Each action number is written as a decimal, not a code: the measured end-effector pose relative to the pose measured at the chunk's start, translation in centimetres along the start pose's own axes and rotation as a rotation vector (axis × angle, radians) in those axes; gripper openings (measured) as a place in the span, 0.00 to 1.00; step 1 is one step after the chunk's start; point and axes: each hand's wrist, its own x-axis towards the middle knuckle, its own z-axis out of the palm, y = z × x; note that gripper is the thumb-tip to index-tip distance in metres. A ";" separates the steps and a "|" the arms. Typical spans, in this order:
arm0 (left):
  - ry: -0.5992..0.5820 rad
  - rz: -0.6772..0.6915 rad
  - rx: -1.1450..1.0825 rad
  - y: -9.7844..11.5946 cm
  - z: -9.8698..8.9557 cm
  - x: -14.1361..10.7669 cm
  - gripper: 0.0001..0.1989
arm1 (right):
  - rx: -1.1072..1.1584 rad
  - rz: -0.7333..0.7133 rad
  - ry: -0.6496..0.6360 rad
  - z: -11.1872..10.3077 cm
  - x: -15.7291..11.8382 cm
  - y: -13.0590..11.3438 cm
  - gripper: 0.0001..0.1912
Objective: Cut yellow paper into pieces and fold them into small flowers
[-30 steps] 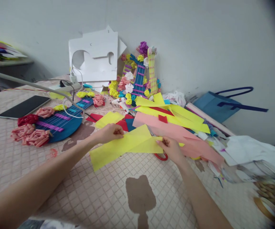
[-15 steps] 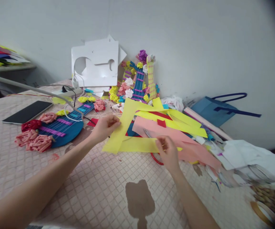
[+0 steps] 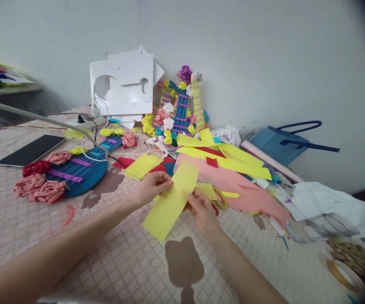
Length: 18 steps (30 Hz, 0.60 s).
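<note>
- Head view: the left hand (image 3: 150, 188) pinches the left edge of a yellow strip (image 3: 169, 207) between thumb and fingers.
- The right hand (image 3: 204, 211) pinches the right edge of the same strip, the thumb lying on the front; its other fingers are curled, and partly I cannot see them.
- The yellow strip is between the two hands, in slanted position, with its lower end toward the person, above the quilted tablecloth (image 3: 122, 261).
- Just behind the right hand, a smaller yellow piece (image 3: 206, 191) shows, near a red handle loop (image 3: 214, 209) and a yellow handle loop (image 3: 222, 198).
- Beyond the left hand, a yellow stack (image 3: 142, 166) lies partly on red sheets (image 3: 123, 161), and a white glue gun (image 3: 158, 144) is behind it.
- On the right side, a pink sheet (image 3: 229, 181) lies flat, with long yellow strips (image 3: 245, 160) along its far side.
- To the left, a blue paper guitar (image 3: 90, 175) with pink and red flowers lies near a dark tablet (image 3: 32, 150).
- At the wall, white boards (image 3: 131, 95) lean beside the decorated guitars (image 3: 181, 110); a blue bag (image 3: 279, 145) is farther right.
</note>
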 end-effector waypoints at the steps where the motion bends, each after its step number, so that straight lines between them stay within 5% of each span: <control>1: 0.002 0.005 0.005 -0.2 0.1 0.1 0.16 | -0.025 -0.004 0.019 -0.1 0.0 0.1 0.12; 8: -0.066 0.002 -0.004 -0.8 0.5 -0.1 0.18 | -0.082 -0.030 0.084 0.0 -0.2 0.8 0.08; 18: -0.102 -0.165 -0.338 -0.9 0.9 -0.7 0.15 | -0.116 -0.161 0.133 -0.3 -0.4 1.5 0.06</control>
